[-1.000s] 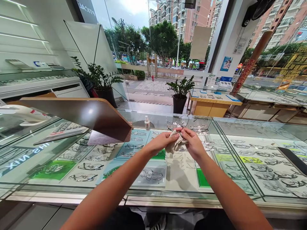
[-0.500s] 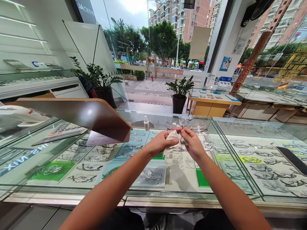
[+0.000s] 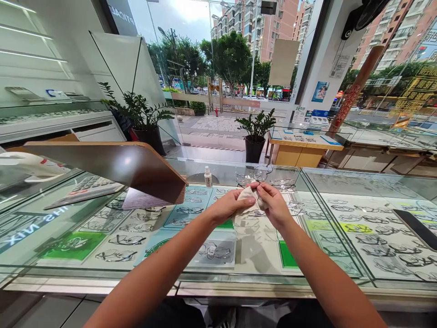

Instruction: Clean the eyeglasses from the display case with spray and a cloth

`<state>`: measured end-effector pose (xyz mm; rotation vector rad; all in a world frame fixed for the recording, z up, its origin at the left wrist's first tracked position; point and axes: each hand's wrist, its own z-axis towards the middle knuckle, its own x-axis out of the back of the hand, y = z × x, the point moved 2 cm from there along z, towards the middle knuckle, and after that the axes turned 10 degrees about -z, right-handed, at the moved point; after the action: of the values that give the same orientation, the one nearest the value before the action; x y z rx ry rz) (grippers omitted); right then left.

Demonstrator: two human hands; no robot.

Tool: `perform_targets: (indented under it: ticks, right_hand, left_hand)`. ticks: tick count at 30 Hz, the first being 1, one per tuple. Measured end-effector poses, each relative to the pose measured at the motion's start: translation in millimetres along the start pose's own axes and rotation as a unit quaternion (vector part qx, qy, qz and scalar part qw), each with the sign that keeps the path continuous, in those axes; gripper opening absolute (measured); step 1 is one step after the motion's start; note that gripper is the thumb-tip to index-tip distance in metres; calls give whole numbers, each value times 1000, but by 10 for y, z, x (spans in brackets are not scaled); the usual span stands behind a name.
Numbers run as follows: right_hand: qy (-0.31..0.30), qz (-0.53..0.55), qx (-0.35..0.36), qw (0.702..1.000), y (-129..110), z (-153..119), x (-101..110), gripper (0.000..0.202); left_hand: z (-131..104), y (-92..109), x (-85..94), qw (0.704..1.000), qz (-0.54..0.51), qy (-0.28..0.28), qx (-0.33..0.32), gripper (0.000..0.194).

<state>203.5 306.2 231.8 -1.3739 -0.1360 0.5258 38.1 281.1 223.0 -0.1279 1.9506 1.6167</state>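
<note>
Over the glass display counter, my left hand [image 3: 229, 205] is closed on a pale cleaning cloth [image 3: 246, 194], its thumb pressed along the fabric. My right hand [image 3: 276, 206] is close beside it, thumb and fingers pinched on a pair of thin-framed eyeglasses [image 3: 262, 172]. One lens rises above the fingertips; the cloth and fingers hide much of the rest of the frame. A small white spray bottle [image 3: 208, 176] stands on the glass to the left of my hands.
Rows of eyeglasses lie inside the glass counter [image 3: 259, 276]. On the left are a tilted brown board [image 3: 112, 166] and a calculator [image 3: 87, 189]. A dark phone [image 3: 417, 228] rests at the right. Potted plants [image 3: 255, 148] stand beyond the counter.
The lens above my fingers has tilted and dropped slightly. My fingers have shifted a little on the cloth; both hands stay in nearly the same place.
</note>
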Motion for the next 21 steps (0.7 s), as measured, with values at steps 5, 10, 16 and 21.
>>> perform_targets:
  ticks: [5, 10, 16, 21]
  right_hand:
    - [6, 1, -1, 1000, -15, -7, -24, 33]
    - [16, 24, -13, 1000, -10, -14, -64, 35]
    - [15, 52, -27, 998, 8, -39, -120, 37]
    - [25, 90, -34, 995, 18, -35, -123, 34]
  left_hand:
    - [-20, 9, -28, 1000, 16, -15, -9, 50]
    - [-10, -10, -100, 998, 0, 6, -63, 72]
    - [21, -52, -146, 992, -3, 57, -116, 75]
    - [39, -77, -158, 988, -5, 72, -139, 76]
